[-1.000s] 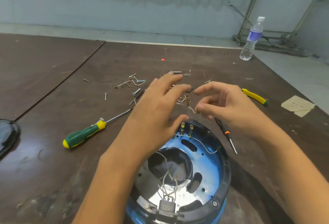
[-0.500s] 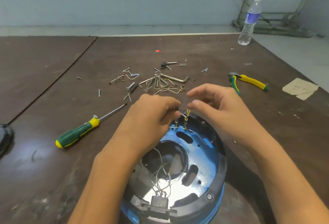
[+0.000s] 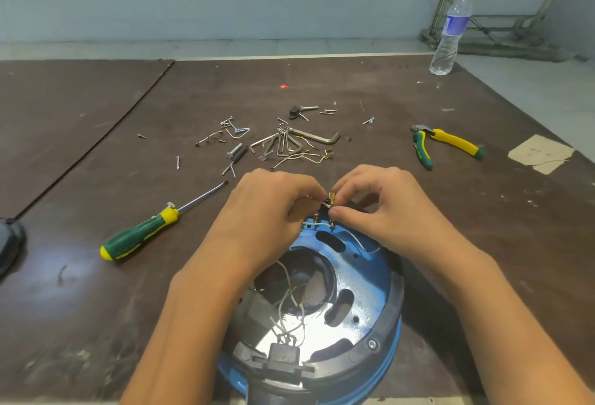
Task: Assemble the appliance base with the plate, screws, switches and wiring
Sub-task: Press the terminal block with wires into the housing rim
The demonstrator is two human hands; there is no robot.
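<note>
**Item:** appliance base (image 3: pixel 391 304), blue body with a black rim, on the surface (image 3: pixel 96 308) at 6 o'clock of my view.

**Done, as far as it shows:**
- The plate (image 3: pixel 367 275) sits inside the rim.
- One screw (image 3: pixel 372 344) is in the rim at 4 o'clock.
- The switch block (image 3: pixel 283 354) is at the rim's 6 o'clock.
- Thin wires (image 3: pixel 289 306) run up from the block across the middle opening.

**Left to do, by my judgement:**
- The wiring at the rim's 12 o'clock, where two upright terminals (image 3: pixel 317 218) stand with a white lead running to them.
- Several plate holes look unfilled, so more screws are probably due.

**Hands:** close together over the rim's 12 o'clock, fingertips nearly touching.
- My left hand (image 3: pixel 270 211) has its fingers curled and pinches a small dark piece (image 3: pixel 324 201) that I cannot identify.
- My right hand (image 3: pixel 383 211) pinches a brass connector (image 3: pixel 331 196) between thumb and forefinger, just above the terminals and touching the dark piece.
- I judge the step in hand to be fitting this connector.

**Beyond the base:**
- A screwdriver (image 3: pixel 138 237) lies at 9 o'clock, unused.
- Loose screws and hex keys (image 3: pixel 289 143) are heaped at 12 o'clock.
- Pliers (image 3: pixel 447 143) lie at 2 o'clock.
- A water bottle (image 3: pixel 450 27) stands farthest off, at 1 o'clock.
</note>
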